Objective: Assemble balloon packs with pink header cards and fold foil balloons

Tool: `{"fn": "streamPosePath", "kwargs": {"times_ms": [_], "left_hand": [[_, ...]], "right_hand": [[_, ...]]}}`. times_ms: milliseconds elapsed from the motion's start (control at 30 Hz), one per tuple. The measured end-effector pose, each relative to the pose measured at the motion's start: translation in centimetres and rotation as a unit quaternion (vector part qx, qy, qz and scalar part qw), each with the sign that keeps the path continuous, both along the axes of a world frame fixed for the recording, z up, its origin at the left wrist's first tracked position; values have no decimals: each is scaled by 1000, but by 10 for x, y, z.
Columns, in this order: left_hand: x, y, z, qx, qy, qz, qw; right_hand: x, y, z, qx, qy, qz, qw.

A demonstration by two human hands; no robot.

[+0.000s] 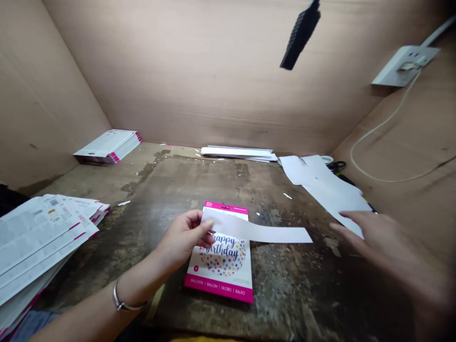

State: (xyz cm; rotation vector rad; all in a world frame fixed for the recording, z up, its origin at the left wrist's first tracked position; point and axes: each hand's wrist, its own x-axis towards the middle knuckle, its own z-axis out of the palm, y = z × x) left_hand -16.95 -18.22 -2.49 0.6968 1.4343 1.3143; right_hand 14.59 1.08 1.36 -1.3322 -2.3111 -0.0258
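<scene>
My left hand (185, 237) pinches one end of a long white paper strip (263, 231) that stretches to the right above the worn tabletop. Under the strip lies a pink-and-white "Happy Birthday" balloon card (223, 270), flat on the table. My right hand (388, 249) hovers at the right with its fingers stretched out toward the strip's free end, holding nothing, close to a pile of white sheets (331, 190).
A fanned stack of printed cards (39, 237) lies at the left edge, a smaller stack (109, 146) at the back left. White strips (237, 152) lie along the back wall. Scissors (335, 166) sit at the back right. A socket (404, 65) with a white cable is on the right wall.
</scene>
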Motion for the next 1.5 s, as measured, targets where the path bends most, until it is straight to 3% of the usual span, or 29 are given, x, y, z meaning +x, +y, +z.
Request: {"fn": "streamPosePath", "kwargs": {"times_ms": [100, 200, 267, 333, 400, 467, 533, 567, 633, 800, 1033, 1267, 1500], "left_hand": [[10, 2, 0, 15, 10, -14, 1000], [17, 3, 1, 34, 44, -43, 998], [15, 1, -1, 40, 90, -56, 994], [9, -5, -5, 56, 205, -32, 977], [4, -16, -12, 104, 397, -13, 912], [2, -28, -22, 163, 582, -68, 794], [5, -39, -32, 194, 679, -154, 691], [7, -44, -37, 194, 701, -185, 661], [12, -49, -46, 176, 723, -211, 634], [17, -50, -54, 153, 749, -219, 607], [17, -50, -57, 155, 763, -223, 587], [19, -51, -46, 107, 744, -240, 614], [17, -54, -54, 96, 738, -219, 631]], "right_hand": [[-51, -40, -1, 32, 26, 155, 987], [-111, -76, -8, -146, 75, 304, 938], [-136, -83, -18, -252, 103, 326, 905], [-145, -78, -30, -315, 141, 298, 890], [-145, -67, -40, -347, 178, 252, 886], [-141, -59, -46, -363, 189, 217, 886], [-140, -57, -48, -383, 164, 211, 884], [-142, -59, -49, -387, 144, 215, 885], [-148, -67, -50, -377, 97, 229, 892], [-164, -85, -56, -304, 2, 240, 922], [-180, -89, -54, -282, -82, 200, 935], [-187, -91, -59, -275, -104, 195, 936], [-189, -89, -64, -256, -129, 206, 936]]}}
